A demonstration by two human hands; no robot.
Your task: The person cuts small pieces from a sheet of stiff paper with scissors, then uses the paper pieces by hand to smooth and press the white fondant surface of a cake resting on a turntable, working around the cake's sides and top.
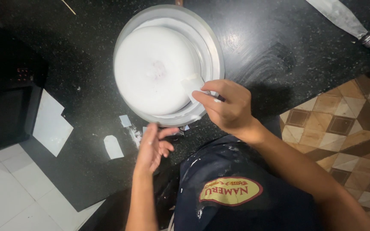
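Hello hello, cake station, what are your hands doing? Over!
Right hand shut on white scraper, pressed to white cake. Left hand open at turntable edge. Nothing blocking.

The right hand is curled, its fingers pinched together, forearm running back to the lower right. The left hand lies open just left of it, fingers loosely spread.
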